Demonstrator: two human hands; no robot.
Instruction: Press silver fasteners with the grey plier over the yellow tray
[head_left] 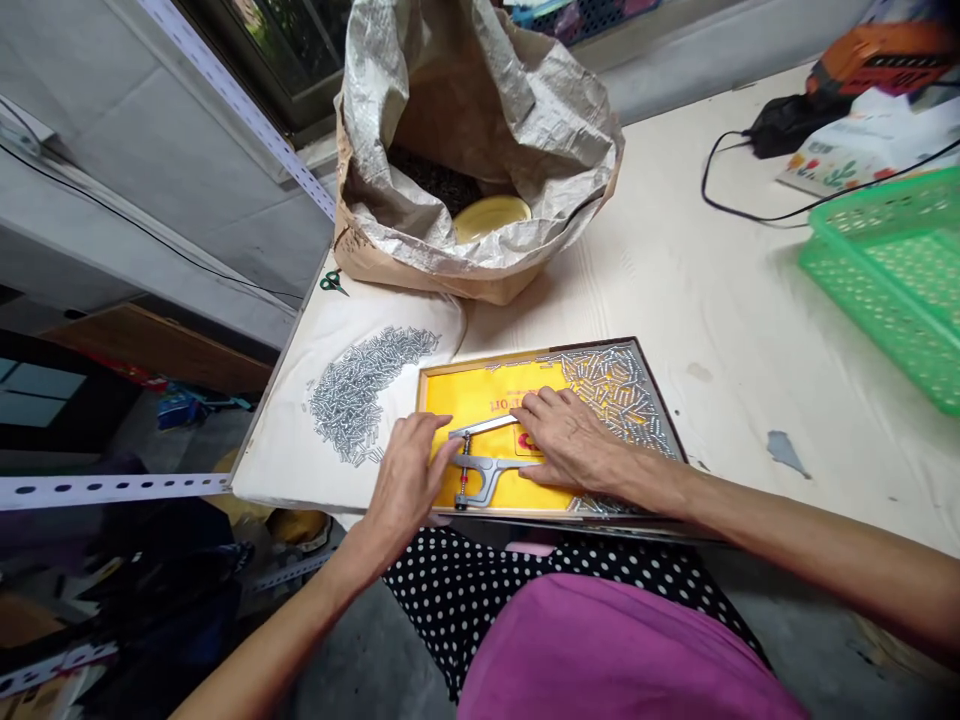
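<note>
Straight beyond your right hand (570, 440) a crumpled paper sack (480, 130) stands open, with a yellow bowl (491, 215) lying inside on dark contents. Well beyond your left hand (405, 480), just left of the sack's foot, you have small green-handled scissors (331, 282) at the edge of the table (750, 330). Far to the right of your right hand sits a green plastic basket (892, 270). Beyond it, a black cable (720, 200) loops to a black adapter (787, 125) beside a printed box (847, 155).
</note>
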